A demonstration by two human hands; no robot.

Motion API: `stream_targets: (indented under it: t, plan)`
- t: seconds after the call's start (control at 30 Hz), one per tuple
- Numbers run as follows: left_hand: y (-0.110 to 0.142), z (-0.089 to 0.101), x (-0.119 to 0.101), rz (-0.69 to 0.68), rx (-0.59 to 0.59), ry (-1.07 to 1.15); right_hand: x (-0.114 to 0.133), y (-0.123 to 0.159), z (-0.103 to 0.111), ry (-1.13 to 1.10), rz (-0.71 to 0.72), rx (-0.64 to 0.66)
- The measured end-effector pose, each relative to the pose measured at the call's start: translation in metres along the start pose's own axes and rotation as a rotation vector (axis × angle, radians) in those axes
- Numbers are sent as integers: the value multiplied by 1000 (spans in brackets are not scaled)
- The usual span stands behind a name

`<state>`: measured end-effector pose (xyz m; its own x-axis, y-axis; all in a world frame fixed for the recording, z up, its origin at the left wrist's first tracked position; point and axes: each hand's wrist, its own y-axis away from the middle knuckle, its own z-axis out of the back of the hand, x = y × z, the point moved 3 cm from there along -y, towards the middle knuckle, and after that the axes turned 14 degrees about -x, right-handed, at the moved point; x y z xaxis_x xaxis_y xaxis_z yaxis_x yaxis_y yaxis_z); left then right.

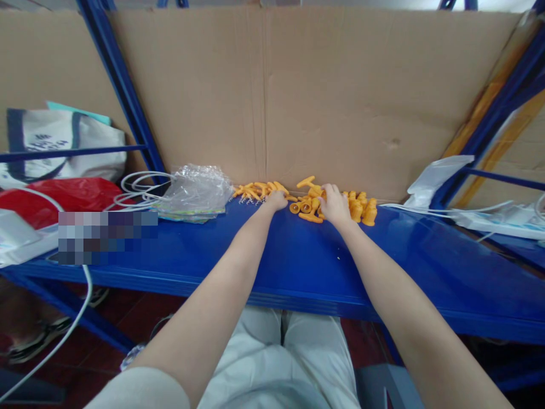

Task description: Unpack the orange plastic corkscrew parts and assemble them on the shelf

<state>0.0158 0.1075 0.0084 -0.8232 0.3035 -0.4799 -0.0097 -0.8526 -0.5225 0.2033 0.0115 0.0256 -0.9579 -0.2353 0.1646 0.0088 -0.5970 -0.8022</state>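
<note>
My left hand [276, 200] is closed at the right end of a pile of orange T-handled corkscrews [255, 190] with bare metal spirals. An orange handle shows at its fingertips, and the rest of its grip is hidden. My right hand [337, 205] curls over a cluster of orange pieces, thumb and fingers around one that its back mostly hides. Between the hands lie orange corkscrews with cup-shaped sleeves [305, 207], some on their sides with round openings facing me. Right of my right hand, several orange sleeves [368, 212] stand close together.
Clear plastic bags [198, 190] and coiled white cable [142, 190] lie left on the blue table [298, 261]. Farther left are a red bag [72, 196] and a cloth tote [85, 142]. Cardboard [319, 96] walls the back. A white power strip [498, 220] sits right.
</note>
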Motion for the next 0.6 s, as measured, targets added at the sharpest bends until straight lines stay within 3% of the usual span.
stream_targets:
  t: [0.1,0.3,0.37,0.47,0.53,0.6]
  plan:
    - [-7,3,3,76,-7,44,-3,0,2,-32,-13,-12]
    - [-7,17,4,62,-51,42,-7,-2,3,-121,3,-38]
    - [-1,24,0,-14,-92,28,-4,-2,4,-149,20,-37]
    - [11,36,-12,-243,-157,27,2,-2,5,-193,58,-29]
    - [17,42,-22,-375,-125,16,5,-2,4,-231,85,-25]
    - [22,46,-29,-454,-15,-17,6,-3,2,-276,105,-33]
